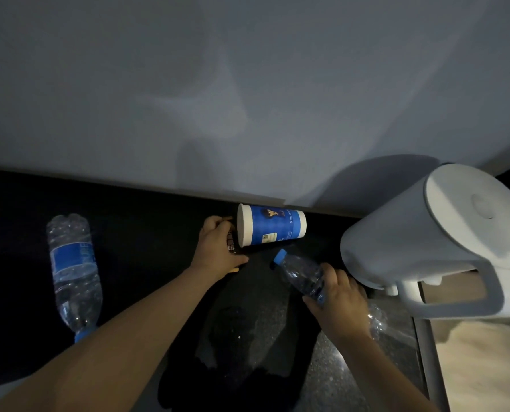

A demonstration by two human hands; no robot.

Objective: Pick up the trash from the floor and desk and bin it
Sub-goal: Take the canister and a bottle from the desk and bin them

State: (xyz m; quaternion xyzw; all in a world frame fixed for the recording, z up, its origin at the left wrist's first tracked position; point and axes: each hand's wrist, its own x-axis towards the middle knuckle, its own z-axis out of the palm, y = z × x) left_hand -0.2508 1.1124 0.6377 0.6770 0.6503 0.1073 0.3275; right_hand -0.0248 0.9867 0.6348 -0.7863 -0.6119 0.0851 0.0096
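Observation:
On the dark speckled desk, my left hand is closed around a brown snack wrapper, mostly hidden under my fingers. Just right of it a blue and white paper cup lies on its side against the wall, touching the wrapper. My right hand grips an empty clear plastic bottle with a blue cap, cap pointing up-left toward the cup. A second clear bottle with a blue label lies on the desk at the far left, cap toward me.
A white electric kettle stands at the right, close to my right hand. A grey wall runs behind the desk. The desk's right edge drops to a light-coloured floor.

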